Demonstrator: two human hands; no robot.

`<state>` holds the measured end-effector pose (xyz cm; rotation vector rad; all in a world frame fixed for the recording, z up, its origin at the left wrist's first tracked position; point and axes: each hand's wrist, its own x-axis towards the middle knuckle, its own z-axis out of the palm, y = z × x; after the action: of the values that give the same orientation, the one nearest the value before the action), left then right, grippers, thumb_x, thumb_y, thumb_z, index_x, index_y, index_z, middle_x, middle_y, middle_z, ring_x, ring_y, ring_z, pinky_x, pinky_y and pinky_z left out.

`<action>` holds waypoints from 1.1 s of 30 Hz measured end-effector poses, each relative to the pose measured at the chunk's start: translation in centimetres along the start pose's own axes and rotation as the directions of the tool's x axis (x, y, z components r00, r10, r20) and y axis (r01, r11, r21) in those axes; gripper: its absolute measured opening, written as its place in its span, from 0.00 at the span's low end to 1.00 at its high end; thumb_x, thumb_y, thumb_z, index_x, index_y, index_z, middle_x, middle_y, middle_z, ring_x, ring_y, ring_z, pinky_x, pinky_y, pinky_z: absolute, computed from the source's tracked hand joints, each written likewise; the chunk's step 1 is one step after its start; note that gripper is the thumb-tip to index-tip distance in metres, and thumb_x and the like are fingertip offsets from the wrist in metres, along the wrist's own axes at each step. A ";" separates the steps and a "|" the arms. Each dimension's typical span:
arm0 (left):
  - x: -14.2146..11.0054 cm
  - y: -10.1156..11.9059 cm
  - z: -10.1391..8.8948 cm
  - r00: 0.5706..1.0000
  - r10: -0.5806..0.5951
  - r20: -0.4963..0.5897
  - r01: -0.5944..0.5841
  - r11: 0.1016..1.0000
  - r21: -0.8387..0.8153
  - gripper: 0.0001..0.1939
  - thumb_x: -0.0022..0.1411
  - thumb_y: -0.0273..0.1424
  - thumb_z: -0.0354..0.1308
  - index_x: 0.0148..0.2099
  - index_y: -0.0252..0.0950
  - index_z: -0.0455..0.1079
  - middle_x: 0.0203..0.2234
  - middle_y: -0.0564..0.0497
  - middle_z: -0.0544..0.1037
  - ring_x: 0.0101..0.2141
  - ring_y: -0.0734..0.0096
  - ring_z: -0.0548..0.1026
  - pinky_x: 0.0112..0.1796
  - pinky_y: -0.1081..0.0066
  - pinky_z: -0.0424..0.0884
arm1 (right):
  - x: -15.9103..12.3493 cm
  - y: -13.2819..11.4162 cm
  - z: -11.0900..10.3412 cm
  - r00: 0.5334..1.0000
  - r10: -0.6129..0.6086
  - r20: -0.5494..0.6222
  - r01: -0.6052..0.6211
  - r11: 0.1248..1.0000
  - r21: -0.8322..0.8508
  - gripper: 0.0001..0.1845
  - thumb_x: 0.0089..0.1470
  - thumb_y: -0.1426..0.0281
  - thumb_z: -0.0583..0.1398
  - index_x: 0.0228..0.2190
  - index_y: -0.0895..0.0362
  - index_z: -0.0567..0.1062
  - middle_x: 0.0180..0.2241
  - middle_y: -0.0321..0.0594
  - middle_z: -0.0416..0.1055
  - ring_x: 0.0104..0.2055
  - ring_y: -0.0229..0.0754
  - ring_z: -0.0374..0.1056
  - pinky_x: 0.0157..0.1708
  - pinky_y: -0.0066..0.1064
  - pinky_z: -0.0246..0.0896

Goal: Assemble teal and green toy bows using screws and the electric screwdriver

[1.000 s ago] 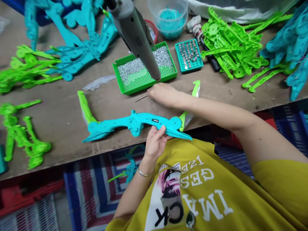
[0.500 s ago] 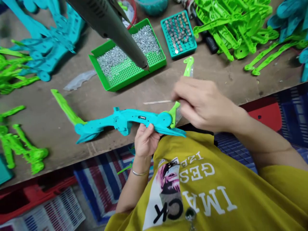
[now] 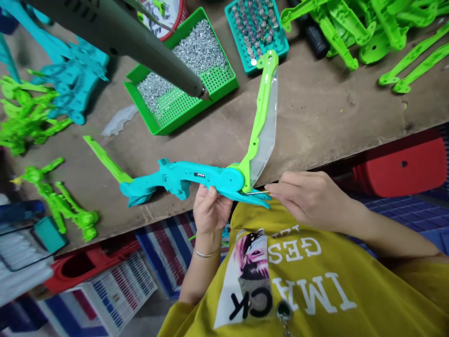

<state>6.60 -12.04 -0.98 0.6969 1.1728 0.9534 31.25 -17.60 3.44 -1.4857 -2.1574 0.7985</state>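
Observation:
My left hand (image 3: 212, 209) is closed on the underside of a long turquoise plastic piece (image 3: 206, 174), thumb on its front face. One lime-green arm (image 3: 107, 159) juts up from its left end. Another green arm (image 3: 260, 117), with a clear film panel (image 3: 268, 140) along it, rises from the round joint at the right. My right hand (image 3: 308, 199) pinches a thin, pale stick (image 3: 257, 192). The stick's tip meets the pointed turquoise tail below the joint; whether it goes into it I cannot tell.
An electric screwdriver (image 3: 157, 56) hangs over a green tray (image 3: 164, 126) of small screws. Beside it is a turquoise tray (image 3: 257, 65) of small round metal pieces. Green parts (image 3: 351, 32) and turquoise parts (image 3: 75, 70) lie in piles. A red stool (image 3: 403, 164) stands right of the table.
My right hand has moved down and right with the stick, from over the green arm to the turquoise tail. The green arm and film now show fully. My left hand keeps its hold.

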 end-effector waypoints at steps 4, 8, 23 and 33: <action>-0.1 0.0 0.0 1.000 -0.015 -0.003 0.015 1.000 0.000 0.17 0.53 0.44 0.74 0.42 0.45 0.77 0.37 0.55 0.84 0.37 0.70 0.82 0.43 0.71 0.80 | 0.2 -0.2 0.9 0.996 -0.051 -0.076 0.045 0.996 -0.074 0.16 0.67 0.74 0.52 0.35 0.56 0.80 0.28 0.38 0.72 0.29 0.38 0.65 0.29 0.33 0.54; -0.1 0.0 0.2 0.998 -0.050 -0.023 0.050 0.999 0.003 0.19 0.51 0.45 0.75 0.42 0.46 0.77 0.38 0.54 0.84 0.37 0.67 0.82 0.41 0.69 0.81 | 0.2 -0.4 1.8 0.989 -0.058 -0.133 0.044 0.994 -0.104 0.17 0.67 0.74 0.51 0.35 0.56 0.79 0.28 0.37 0.72 0.29 0.37 0.65 0.29 0.32 0.54; 0.4 -0.3 1.0 0.998 -0.054 -0.027 0.052 0.995 -0.084 0.21 0.47 0.42 0.78 0.42 0.40 0.78 0.36 0.53 0.85 0.36 0.68 0.83 0.42 0.69 0.82 | 0.1 0.3 2.7 0.960 -0.052 -0.276 0.028 0.996 -0.089 0.15 0.66 0.73 0.55 0.31 0.56 0.80 0.27 0.36 0.74 0.29 0.36 0.67 0.29 0.33 0.52; 0.5 -0.6 0.8 0.996 -0.090 0.020 0.092 0.992 -0.091 0.20 0.51 0.40 0.75 0.43 0.40 0.76 0.36 0.53 0.84 0.34 0.68 0.83 0.47 0.57 0.82 | -0.2 1.2 2.7 0.962 0.035 -0.272 -0.039 0.999 -0.008 0.13 0.66 0.70 0.56 0.34 0.57 0.80 0.29 0.38 0.77 0.30 0.37 0.71 0.30 0.31 0.57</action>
<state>7.57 -11.87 -1.53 0.5715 1.1301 0.9176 30.53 -18.05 0.63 -1.5464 -1.9397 0.5558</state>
